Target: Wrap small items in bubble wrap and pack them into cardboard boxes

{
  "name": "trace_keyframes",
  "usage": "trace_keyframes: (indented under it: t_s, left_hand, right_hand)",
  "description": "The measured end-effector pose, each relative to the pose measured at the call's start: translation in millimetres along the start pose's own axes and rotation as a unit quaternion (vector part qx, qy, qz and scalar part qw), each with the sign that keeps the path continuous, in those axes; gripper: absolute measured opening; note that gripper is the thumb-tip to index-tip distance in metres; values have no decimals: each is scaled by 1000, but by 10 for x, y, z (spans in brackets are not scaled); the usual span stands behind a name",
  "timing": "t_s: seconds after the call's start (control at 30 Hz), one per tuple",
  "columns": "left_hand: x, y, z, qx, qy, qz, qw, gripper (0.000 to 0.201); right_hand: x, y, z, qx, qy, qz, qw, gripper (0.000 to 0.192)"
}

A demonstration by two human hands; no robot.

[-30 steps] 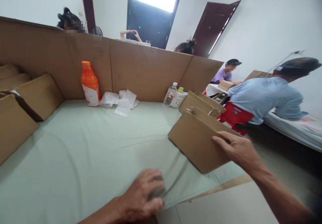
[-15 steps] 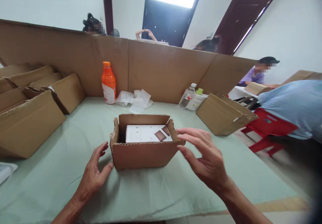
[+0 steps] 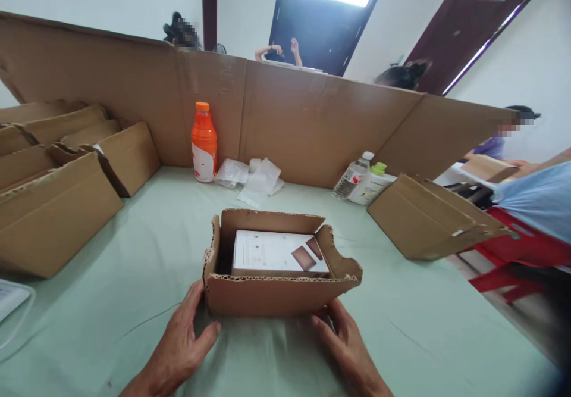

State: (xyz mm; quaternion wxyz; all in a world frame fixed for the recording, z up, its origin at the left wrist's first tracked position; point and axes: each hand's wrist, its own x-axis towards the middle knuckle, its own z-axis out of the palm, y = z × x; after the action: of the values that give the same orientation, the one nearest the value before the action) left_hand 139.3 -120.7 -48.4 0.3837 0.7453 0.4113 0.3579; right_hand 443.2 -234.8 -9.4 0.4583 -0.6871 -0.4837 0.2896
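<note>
An open-topped brown cardboard box with ragged flap edges sits on the green cloth in front of me. Inside lies a white printed box with brown pictures on its top. My left hand is at the cardboard box's lower left corner, fingertips against its side and thumb spread away in front. Holding the lower right corner is my right hand, thumb at the front; its fingers are partly hidden below the torn right flap.
Several cardboard boxes stand at left, another box at right. Along a cardboard partition are an orange bottle, clear plastic wrap, a water bottle and a green-capped bottle. Other people sit beyond.
The cardboard box has come slightly nearer to me. My right hand has dropped from its upper right edge to the lower right corner. The view has shifted left.
</note>
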Motion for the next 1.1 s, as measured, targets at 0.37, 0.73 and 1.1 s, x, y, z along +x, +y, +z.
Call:
trace_keyframes:
  t_s: [0.37, 0.73, 1.1]
  left_hand:
    - [228, 140, 91, -51, -11, -25, 998, 62]
    - [650, -24, 257, -83, -48, -6, 995, 69]
    - [428, -135, 368, -55, -24, 10, 998, 83]
  right_hand:
    - [183, -55, 12, -40, 16, 5, 999, 42]
    - [632, 228, -11, -51, 46, -5, 998, 45]
    - [491, 377, -77, -102, 66, -1, 993, 36]
